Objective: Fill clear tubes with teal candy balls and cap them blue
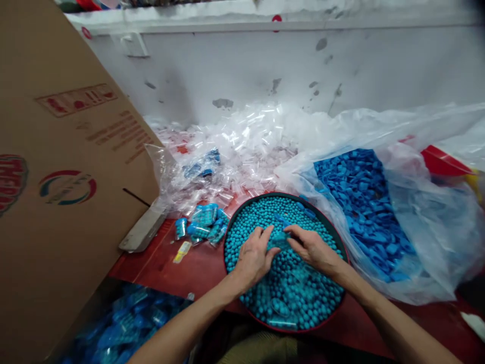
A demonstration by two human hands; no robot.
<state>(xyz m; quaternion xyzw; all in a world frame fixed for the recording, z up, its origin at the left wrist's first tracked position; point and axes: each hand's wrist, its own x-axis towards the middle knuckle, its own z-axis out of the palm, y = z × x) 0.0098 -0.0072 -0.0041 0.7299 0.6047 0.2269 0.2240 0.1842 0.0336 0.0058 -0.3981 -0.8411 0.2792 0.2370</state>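
Note:
A small clear plastic container [278, 241] with turquoise colour showing through it is between my two hands, above a round basin [344, 255] of turquoise beads [250, 220]. My left hand [252, 255] has its fingers and thumb closed about the container's left side. At the other end, the fingers of my right hand [312, 248] pinch it; whether a cap is in them too is hidden. Just behind the fingers a blue plastic piece [281, 219] rests on the beads. Clear containers [282, 321] lie among the beads at the basin's near side.
Filled containers with blue caps [204, 215] lie left of the basin, near a yellow-and-white piece [182, 252]. Many clear empties [246, 162] are heaped behind. A plastic bag of blue caps [356, 192] spreads at right. A tall cardboard box [76, 151] blocks the left; more filled containers [125, 323] sit below.

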